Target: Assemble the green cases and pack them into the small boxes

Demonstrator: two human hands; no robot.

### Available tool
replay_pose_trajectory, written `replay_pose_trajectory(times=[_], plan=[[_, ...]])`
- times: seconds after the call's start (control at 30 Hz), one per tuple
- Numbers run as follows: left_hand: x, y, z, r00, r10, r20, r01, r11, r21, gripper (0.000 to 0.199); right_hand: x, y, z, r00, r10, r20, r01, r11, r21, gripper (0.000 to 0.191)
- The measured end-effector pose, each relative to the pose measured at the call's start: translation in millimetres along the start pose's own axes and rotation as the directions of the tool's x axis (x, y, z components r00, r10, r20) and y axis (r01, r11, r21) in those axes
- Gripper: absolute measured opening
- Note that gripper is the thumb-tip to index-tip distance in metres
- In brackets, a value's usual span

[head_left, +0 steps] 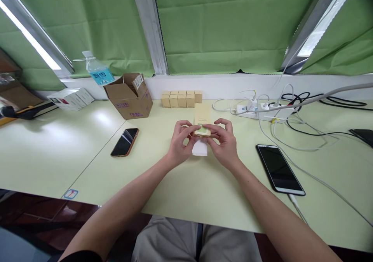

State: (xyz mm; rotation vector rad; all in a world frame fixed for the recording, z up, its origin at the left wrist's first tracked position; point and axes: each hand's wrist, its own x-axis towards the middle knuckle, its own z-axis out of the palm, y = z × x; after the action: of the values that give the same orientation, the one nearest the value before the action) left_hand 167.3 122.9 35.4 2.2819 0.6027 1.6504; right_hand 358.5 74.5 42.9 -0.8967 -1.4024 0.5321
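Note:
Both my hands meet over the middle of the table around a small tan cardboard box (203,116). My left hand (183,140) grips its near left side with thumb and fingers. My right hand (223,142) does the same on the right. Fingertips of both hands press by a green and white patch (202,130) at the box's near end. Just below the fingers a small white piece (199,148) sticks out toward me; whether it is a flap of the box or a separate thing, I cannot tell. Fingers partly cover the near end.
Several small tan boxes (182,99) stand in a row by the wall. An open brown carton (129,98) and a bottle (99,70) are back left. One phone (124,142) lies left, a plugged-in phone (280,169) right. A power strip (264,112) with tangled cables sits back right.

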Motion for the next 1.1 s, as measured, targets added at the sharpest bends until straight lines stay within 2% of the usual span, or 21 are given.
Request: replay_pose_trajectory(times=[0.17,0.33,0.43,0.63,0.83,1.1], plan=[[1,0,-7.2,0.979,-0.009,0.203,0.046,0.983,-0.179,0.062,6,1,-4,0.995,0.071,-0.065,-0.066,0.995,0.07,0.036],[2,0,-6.6,0.958,-0.044,0.283,0.114,0.965,-0.236,0.08,9,3,-5,0.989,0.121,-0.082,-0.111,0.987,0.115,0.038],[2,2,-4.3,0.957,-0.106,0.27,0.173,0.956,-0.239,0.076,8,5,-5,0.991,0.117,-0.064,-0.11,0.989,0.096,0.041],[1,4,1.2,0.96,-0.225,0.168,0.269,0.906,-0.327,0.052,4,7,-6,0.998,0.054,0.027,-0.056,0.996,0.069,0.045],[1,6,4.5,0.934,-0.347,0.089,0.354,0.855,-0.38,0.038,-2,2,-5,0.995,-0.005,0.104,0.001,0.999,0.036,0.042],[2,6,1.2,0.939,-0.334,0.086,0.34,0.854,-0.394,0.038,-3,0,-1,0.996,-0.005,0.088,0.001,0.999,0.053,0.043]])
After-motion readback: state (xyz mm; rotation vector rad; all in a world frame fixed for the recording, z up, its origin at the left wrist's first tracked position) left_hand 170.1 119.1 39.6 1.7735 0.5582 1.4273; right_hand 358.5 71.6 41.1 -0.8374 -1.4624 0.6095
